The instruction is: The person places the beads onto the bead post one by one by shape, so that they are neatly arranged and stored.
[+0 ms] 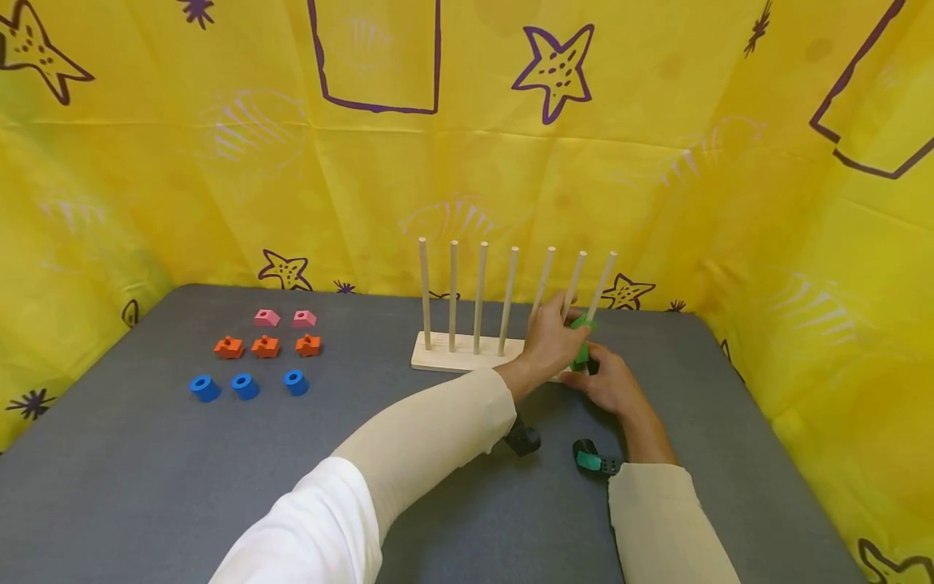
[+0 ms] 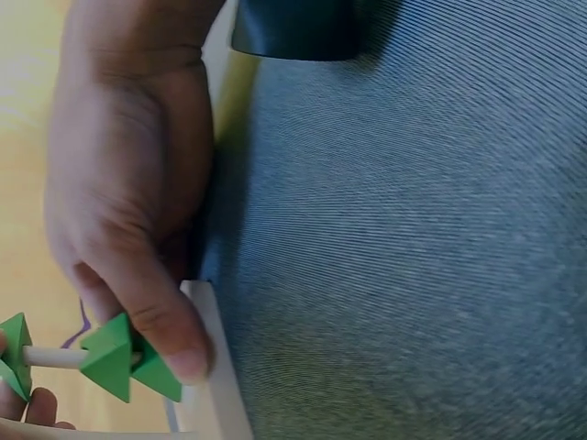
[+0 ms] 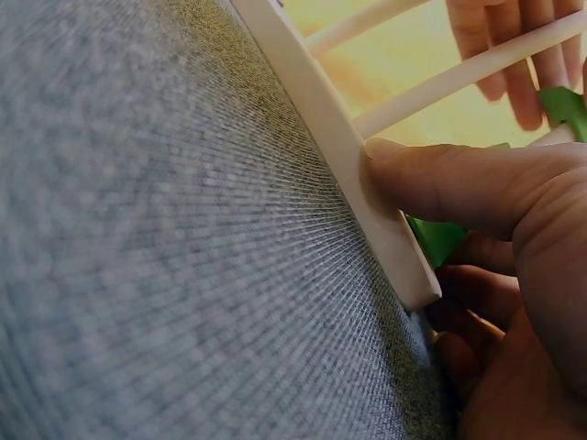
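A wooden peg stand (image 1: 467, 361) holds a row of several upright pegs. My left hand (image 1: 549, 345) is at its right end and pinches a green block (image 3: 564, 110) with angular sides, threaded on the end peg (image 1: 601, 285). Lower on that peg sit two more green blocks, one with triangular faces (image 2: 108, 359) and another (image 2: 156, 374) close to the base. My right hand (image 1: 613, 383) grips the right end of the base, its thumb (image 3: 431, 179) on the wood and the other fingers curled behind. Parts of the blocks are hidden by the hands.
On the left of the dark table (image 1: 350, 454) lie two pink blocks (image 1: 267, 318), three orange blocks (image 1: 266, 347) and three blue cylinders (image 1: 244, 386) with holes. A yellow patterned cloth (image 1: 467, 170) hangs behind the table and along its sides.
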Demonstrator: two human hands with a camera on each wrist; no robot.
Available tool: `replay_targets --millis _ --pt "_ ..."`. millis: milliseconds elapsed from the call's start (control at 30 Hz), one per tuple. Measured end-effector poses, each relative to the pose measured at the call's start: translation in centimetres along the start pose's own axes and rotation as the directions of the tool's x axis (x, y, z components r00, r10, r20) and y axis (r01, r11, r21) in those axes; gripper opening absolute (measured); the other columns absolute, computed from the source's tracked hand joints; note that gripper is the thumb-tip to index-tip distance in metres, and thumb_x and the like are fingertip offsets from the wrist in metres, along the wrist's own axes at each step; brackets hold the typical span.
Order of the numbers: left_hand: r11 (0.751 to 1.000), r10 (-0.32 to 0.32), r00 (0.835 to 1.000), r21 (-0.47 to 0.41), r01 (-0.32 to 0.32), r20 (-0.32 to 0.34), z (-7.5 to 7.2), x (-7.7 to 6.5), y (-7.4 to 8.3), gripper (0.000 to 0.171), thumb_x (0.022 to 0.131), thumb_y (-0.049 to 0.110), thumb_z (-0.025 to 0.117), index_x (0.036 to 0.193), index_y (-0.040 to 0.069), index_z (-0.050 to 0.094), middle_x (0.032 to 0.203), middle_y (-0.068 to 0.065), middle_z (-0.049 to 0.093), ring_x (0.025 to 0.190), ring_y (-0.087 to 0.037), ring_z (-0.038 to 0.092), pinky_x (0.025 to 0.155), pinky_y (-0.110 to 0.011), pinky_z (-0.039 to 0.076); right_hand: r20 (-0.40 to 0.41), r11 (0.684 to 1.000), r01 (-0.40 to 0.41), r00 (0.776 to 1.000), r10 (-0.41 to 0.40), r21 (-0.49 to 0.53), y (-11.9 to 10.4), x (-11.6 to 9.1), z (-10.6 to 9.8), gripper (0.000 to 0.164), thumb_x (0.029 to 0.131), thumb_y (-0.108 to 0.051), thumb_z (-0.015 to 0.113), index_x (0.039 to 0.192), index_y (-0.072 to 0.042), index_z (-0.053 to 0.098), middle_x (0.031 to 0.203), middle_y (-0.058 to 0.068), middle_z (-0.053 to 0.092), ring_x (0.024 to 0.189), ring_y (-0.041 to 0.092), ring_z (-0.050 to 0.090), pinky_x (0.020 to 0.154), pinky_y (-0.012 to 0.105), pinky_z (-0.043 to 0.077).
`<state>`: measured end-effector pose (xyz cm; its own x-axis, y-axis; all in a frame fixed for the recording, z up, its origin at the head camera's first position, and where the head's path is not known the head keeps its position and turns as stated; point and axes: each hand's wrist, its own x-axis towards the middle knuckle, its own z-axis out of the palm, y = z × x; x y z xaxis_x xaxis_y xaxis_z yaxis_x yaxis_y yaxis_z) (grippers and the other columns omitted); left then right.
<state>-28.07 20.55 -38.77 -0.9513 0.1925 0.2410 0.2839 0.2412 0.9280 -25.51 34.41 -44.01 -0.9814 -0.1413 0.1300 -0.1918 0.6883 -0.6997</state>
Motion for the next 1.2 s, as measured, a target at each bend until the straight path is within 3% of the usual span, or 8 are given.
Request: replay_targets --millis 200,433,667,900,1067,1200 --pt "0.997 -0.017 1.000 0.073 0.017 0.002 -0.1 -0.3 -0.7 0.037 0.086 0.006 0.072 0.122 0.007 0.060 0.101 -0.005 0.068 0.097 -0.020 0.064 0.081 -0.025 0.049 -0.010 1.000 0.007 1.000 -0.007 0.002 0.0 0.0 0.1 0.039 0.085 -0.019 0.075 0.116 0.002 0.065 0.131 0.025 0.053 0.120 0.046 0.046 0.098 0.058 0.036" --pt "0.987 -0.029 0.999 0.159 0.026 0.014 -0.5 -0.7 -1.1 0.024 0.086 0.007 0.072 0.107 0.007 0.061 0.100 0.000 0.069 0.099 -0.019 0.063 0.082 -0.027 0.050 -0.014 1.000 -0.027 1.000 0.027 0.009 -0.2 -0.2 0.1 0.035 0.085 -0.020 0.075 0.108 0.004 0.064 0.121 0.027 0.056 0.107 0.043 0.052 0.090 0.055 0.041" --pt "0.984 -0.050 0.999 0.175 0.046 0.021 -1.0 -1.4 -1.0 0.028 0.086 0.010 0.072 0.112 0.010 0.062 0.107 -0.001 0.068 0.103 -0.020 0.061 0.085 -0.028 0.049 -0.023 1.000 -0.028 0.999 0.028 0.007 -0.2 -0.2 0.1 0.034 0.084 -0.020 0.076 0.107 0.004 0.065 0.121 0.027 0.057 0.109 0.044 0.052 0.092 0.055 0.040" --pt "0.976 -0.079 0.996 0.206 0.068 0.046 -2.0 -2.8 -0.7 0.049 0.087 0.014 0.071 0.133 0.009 0.055 0.117 -0.005 0.063 0.107 -0.021 0.059 0.086 -0.033 0.049 -0.021 0.999 -0.054 0.998 0.054 -0.008 -0.1 -0.1 0.2 0.040 0.084 -0.025 0.077 0.107 0.004 0.065 0.122 0.028 0.056 0.109 0.044 0.052 0.093 0.056 0.040" --pt "0.985 -0.082 0.993 0.159 0.069 0.082 -3.1 -3.6 -0.7 0.052 0.088 0.015 0.070 0.136 0.007 0.052 0.127 -0.006 0.059 0.116 -0.023 0.055 0.091 -0.035 0.047 -0.006 0.996 -0.093 0.996 0.093 -0.016 -0.3 -0.2 0.2 0.044 0.083 -0.032 0.077 0.106 0.003 0.065 0.121 0.024 0.056 0.106 0.041 0.053 0.090 0.055 0.041" --pt "0.993 -0.057 0.993 0.112 0.046 0.099 -4.2 -4.4 -0.4 0.051 0.088 0.014 0.071 0.135 0.006 0.053 0.125 -0.006 0.060 0.113 -0.022 0.057 0.089 -0.033 0.048 0.007 0.992 -0.125 0.992 0.125 -0.010 -0.4 -0.2 0.2 0.048 0.083 -0.035 0.077 0.109 0.003 0.064 0.127 0.025 0.053 0.110 0.041 0.051 0.092 0.056 0.040"
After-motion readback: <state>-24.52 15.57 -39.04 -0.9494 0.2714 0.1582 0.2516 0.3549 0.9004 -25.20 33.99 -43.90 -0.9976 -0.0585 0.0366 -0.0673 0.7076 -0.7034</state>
